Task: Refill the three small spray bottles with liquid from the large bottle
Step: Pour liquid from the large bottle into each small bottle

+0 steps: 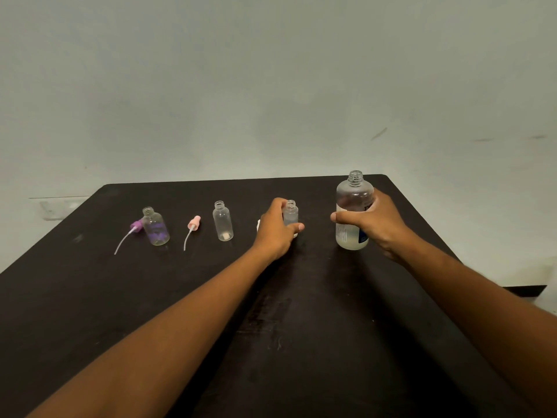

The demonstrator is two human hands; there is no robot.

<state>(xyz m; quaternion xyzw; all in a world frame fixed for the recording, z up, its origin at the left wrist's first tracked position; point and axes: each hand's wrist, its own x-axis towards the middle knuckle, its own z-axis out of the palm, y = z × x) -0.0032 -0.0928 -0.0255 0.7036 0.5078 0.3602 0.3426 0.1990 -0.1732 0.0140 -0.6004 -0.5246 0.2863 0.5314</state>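
Note:
Three small clear spray bottles stand uncapped in a row on the dark table [90, 291]. The left bottle [155, 227] has purple print, the middle bottle [223, 221] is plain, and the right bottle [291, 213] is wrapped by my left hand [275, 230]. The large clear bottle [353, 211], open at the top and partly filled with liquid, stands upright at the right with my right hand [375, 226] gripping its side. A purple spray head [135, 226] and a pink spray head [193, 223] lie beside the left and middle bottles, tubes pointing toward me.
A small white piece [258, 226] peeks out from behind my left hand. The table's back edge meets a pale wall [271, 86]. A wall socket plate [57, 208] sits at the far left.

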